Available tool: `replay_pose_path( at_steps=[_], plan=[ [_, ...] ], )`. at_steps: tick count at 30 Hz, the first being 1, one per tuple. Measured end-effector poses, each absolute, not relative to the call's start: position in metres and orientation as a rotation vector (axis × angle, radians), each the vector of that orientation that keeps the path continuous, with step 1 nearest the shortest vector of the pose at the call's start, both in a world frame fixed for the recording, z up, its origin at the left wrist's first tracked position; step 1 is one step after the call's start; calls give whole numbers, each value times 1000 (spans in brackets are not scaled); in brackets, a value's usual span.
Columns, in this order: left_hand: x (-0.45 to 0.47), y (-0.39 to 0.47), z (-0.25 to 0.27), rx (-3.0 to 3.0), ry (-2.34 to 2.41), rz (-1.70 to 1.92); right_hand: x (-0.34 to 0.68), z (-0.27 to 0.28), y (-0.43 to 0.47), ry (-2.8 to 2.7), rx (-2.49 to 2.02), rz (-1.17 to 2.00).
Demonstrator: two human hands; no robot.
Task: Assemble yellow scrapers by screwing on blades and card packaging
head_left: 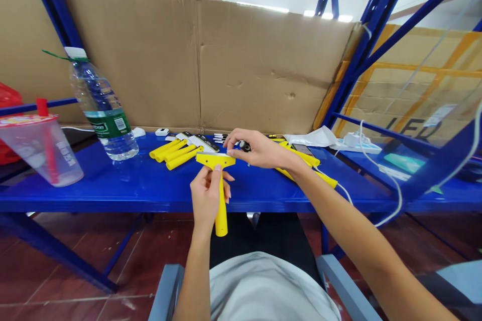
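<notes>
My left hand (pixel 209 190) is closed round the neck of a yellow scraper (pixel 221 215), its wide head up and its handle hanging past the table's front edge. Small dark dots, like screws, show on the head. My right hand (pixel 258 148) is curled just above the head's right end, fingertips close to it. Within that hand sits a black-handled tool (pixel 245 146); only its rounded end shows, the rest being hidden by the fingers. Behind, several yellow scraper handles (pixel 184 157) lie with black-and-white packs (pixel 203 142). More yellow scrapers (pixel 307 156) lie partly behind my right forearm.
On the left of the blue table (pixel 124 188) stand a large water bottle (pixel 103 110) and a plastic cup (pixel 56 155) with a red straw. A power strip (pixel 359 145) with white cables is at the right. Cardboard (pixel 256 70) walls the back; blue posts (pixel 350 75) frame it.
</notes>
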State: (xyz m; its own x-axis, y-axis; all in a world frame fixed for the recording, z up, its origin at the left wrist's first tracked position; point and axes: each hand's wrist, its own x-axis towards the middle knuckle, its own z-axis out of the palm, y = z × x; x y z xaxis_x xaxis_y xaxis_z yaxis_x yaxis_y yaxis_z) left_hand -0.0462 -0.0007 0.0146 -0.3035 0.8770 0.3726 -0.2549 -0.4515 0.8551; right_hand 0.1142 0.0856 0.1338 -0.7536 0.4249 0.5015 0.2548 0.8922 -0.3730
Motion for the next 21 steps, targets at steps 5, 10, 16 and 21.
replay_pose_path(
  at_steps=[5, 10, 16, 21],
  plan=[
    [-46, -1, 16, 1128, 918, 1847, 108, 134, 76, -2566, -486, 378],
    [-48, -2, 16, 1121, 894, 1842, 102, 135, 75, -2519, -645, 430],
    [-49, -1, 15, 1163, 888, 1811, 104, 146, 74, -2443, -948, 877],
    [-47, -1, 14, 1164, 902, 1826, 103, 141, 71, -2385, -943, 883]
  ],
)
